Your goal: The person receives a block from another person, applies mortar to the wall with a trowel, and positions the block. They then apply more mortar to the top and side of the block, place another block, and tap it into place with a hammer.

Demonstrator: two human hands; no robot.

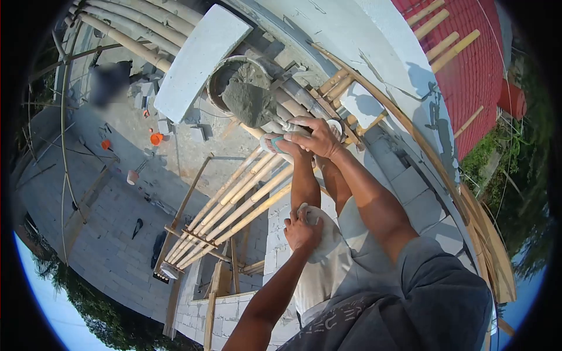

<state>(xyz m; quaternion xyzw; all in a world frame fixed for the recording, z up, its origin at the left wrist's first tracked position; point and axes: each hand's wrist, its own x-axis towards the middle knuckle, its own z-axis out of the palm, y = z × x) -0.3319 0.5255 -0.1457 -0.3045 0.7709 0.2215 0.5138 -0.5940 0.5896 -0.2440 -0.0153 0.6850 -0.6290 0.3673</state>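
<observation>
My right hand (319,137) is closed around the handle of a trowel (287,126). A thick heap of wet grey mortar (249,104) covers the trowel's blade. Just beyond it stands a round bucket (221,73) with more mortar inside, partly hidden by the loaded blade. My left hand (303,233) rests on my bent knee, its fingers apart over the pale, dusty trouser leg (328,248). Below the right hand, my sandalled foot (276,144) is on the bamboo poles (246,190).
A white board (202,58) lies beside the bucket. To the right runs a plastered wall (386,52), with a red tiled roof (462,70) beyond. Far below, orange buckets (156,138) and grey blocks (199,133) are on the floor; a blurred person (109,82) is there too.
</observation>
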